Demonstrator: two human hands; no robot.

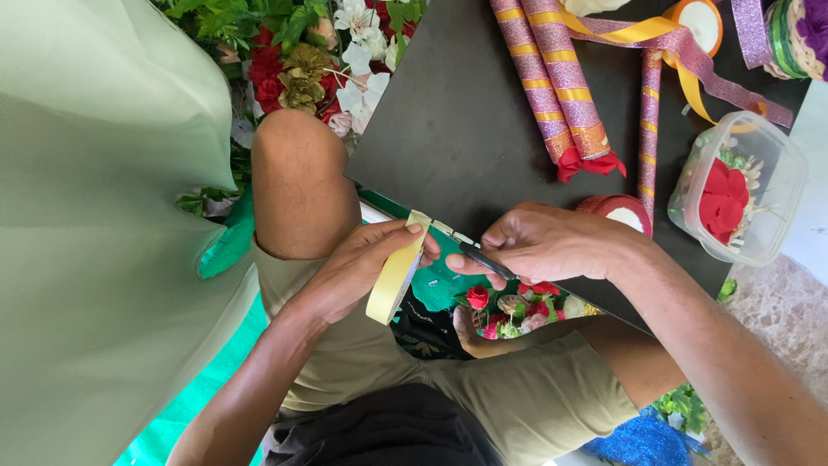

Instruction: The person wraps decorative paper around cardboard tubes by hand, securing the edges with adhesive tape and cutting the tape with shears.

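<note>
Dark tabletop [457, 121] above the person's knees carries glittery pink rolls [552, 82]. Left hand [366, 263] fingers pinch a yellow tape roll [395, 274]; right hand [539, 246] grips scissors [474, 253] at its pulled end (strip apparently not yet cut free).

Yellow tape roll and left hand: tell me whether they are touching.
Touching. The head view shows the left hand gripping the yellow tape roll, fingers curled over its top edge with no gap, while the right hand holds a dark tool at the tape's end.
</note>
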